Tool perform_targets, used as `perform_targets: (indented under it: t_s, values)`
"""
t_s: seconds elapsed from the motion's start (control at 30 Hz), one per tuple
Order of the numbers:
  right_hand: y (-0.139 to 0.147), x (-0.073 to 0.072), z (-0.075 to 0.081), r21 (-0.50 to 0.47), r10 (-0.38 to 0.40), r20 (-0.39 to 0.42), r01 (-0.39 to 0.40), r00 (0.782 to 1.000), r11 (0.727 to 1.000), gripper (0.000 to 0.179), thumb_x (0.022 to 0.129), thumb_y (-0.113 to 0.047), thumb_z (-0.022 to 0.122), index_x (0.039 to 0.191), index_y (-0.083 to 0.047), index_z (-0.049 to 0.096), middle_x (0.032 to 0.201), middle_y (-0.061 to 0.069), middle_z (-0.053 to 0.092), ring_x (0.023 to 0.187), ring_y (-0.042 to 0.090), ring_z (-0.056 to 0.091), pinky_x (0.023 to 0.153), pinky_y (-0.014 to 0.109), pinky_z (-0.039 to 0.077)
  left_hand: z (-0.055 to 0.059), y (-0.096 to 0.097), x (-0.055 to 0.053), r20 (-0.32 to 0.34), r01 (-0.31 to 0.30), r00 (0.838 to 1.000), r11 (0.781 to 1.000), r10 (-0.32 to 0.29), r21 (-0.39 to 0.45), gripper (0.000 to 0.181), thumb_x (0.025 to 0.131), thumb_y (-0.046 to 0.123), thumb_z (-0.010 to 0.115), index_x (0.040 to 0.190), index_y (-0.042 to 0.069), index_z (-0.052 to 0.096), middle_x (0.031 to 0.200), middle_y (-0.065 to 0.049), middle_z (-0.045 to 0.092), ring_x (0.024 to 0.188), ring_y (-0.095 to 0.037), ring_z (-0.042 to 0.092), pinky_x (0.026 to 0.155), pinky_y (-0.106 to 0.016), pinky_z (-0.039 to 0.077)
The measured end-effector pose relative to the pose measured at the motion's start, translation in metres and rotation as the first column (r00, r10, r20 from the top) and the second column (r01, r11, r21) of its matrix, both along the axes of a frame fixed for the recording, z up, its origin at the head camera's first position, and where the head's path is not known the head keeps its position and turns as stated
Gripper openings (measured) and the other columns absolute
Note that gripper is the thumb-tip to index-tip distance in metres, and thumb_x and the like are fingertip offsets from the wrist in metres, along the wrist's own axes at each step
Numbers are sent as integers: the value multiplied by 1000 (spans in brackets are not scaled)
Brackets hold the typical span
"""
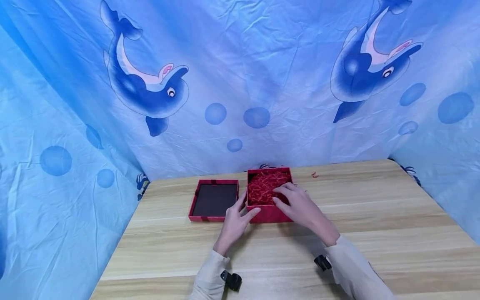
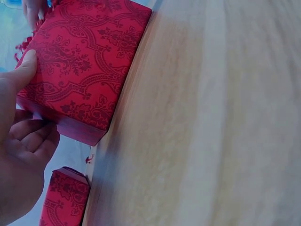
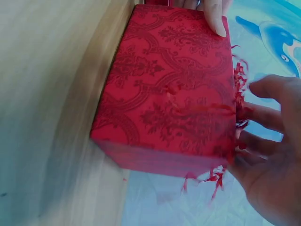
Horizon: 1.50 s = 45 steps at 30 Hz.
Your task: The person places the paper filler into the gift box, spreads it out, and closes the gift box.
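Note:
A red gift box [image 1: 269, 214] with a dark damask pattern stands open-topped at the back of the table. Red shredded paper [image 1: 264, 186] fills it to near the rim. My left hand [image 1: 233, 227] holds the box at its front left corner, thumb [image 2: 26, 68] on the front face, fingers at the left side. Over the right front of the opening is my right hand [image 1: 300, 204], its relaxed fingers touching the shreds, its thumb apart from them. In the right wrist view, red strands [image 3: 217, 176] hang over the box's edge. Whatever lies under the shreds is hidden.
Left of the box lies its red lid [image 1: 213, 218], inside up with a black lining. A loose red shred [image 1: 315, 175] lies on the wooden table [image 1: 375, 216] to the right. Behind hangs a blue dolphin-print cloth [image 1: 240, 83].

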State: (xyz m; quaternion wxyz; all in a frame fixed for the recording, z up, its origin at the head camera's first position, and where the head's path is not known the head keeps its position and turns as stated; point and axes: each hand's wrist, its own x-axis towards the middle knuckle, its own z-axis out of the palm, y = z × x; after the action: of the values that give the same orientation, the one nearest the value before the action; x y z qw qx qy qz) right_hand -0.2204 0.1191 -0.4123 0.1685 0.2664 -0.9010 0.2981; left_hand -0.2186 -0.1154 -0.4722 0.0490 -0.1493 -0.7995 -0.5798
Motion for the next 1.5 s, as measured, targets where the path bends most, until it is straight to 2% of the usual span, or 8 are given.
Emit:
perform_targets:
  t_s: [0.13,0.33,0.5,0.6,0.87,1.23,1.33,1.5]
  values:
    - [-11,-8,7,130,13,154,-33,988,991,34,103,-19,65,128,4,70,125,20,69,119,37,64,101,55,52,0,-1,0,7,-4,1000,1000,4,-4,81,97,32,75,161,2,34,160,-24,36,136,-43,48,105,-47,48]
    - [-25,-31,17,157,-19,390,-46,921,986,33,101,-14,69,129,3,70,123,16,71,85,25,67,83,43,58,-2,-1,-2,6,-5,1000,1000,5,12,80,97,29,76,161,4,34,160,-19,38,138,-40,47,105,-47,48]
    - [-33,-47,16,186,-83,487,-11,870,982,33,98,-13,74,127,1,72,125,15,70,117,30,64,98,47,54,-2,0,-1,-4,2,1000,1000,-2,25,77,97,26,76,161,8,36,160,-15,40,138,-39,47,106,-46,47]
    - [-36,-51,15,196,-97,514,-6,852,981,33,99,-12,71,129,2,71,128,16,69,119,32,64,99,48,54,-2,0,-1,-14,3,1000,1000,-2,27,76,97,25,76,161,9,37,159,-15,42,139,-38,47,107,-46,46]
    - [-28,-40,25,199,-32,476,-73,879,977,33,106,-16,60,132,3,68,127,17,69,117,32,64,100,49,53,-1,-1,-1,4,0,1000,1000,0,-1,81,97,34,76,162,9,35,161,-16,38,138,-39,48,106,-46,47]
    - [-18,-22,35,120,-3,237,-26,972,992,44,103,-23,68,140,0,63,146,24,53,133,44,51,106,61,45,-3,0,-1,-10,-5,1000,1000,5,-10,81,97,35,76,162,8,35,160,-17,39,137,-40,48,106,-46,47]
    - [-24,-25,29,163,53,230,-92,972,982,43,105,-18,62,144,0,59,151,26,49,138,45,46,111,60,40,-4,0,-2,-9,-15,1000,1000,14,-11,81,97,32,76,161,5,35,160,-18,39,137,-41,48,106,-47,47]
    - [-34,-36,17,238,109,344,-199,933,951,43,108,-9,52,149,1,54,156,27,43,143,43,41,116,56,36,-5,0,-2,-8,-12,1000,1000,12,-8,80,97,30,76,161,4,35,160,-19,38,135,-44,49,106,-49,47]
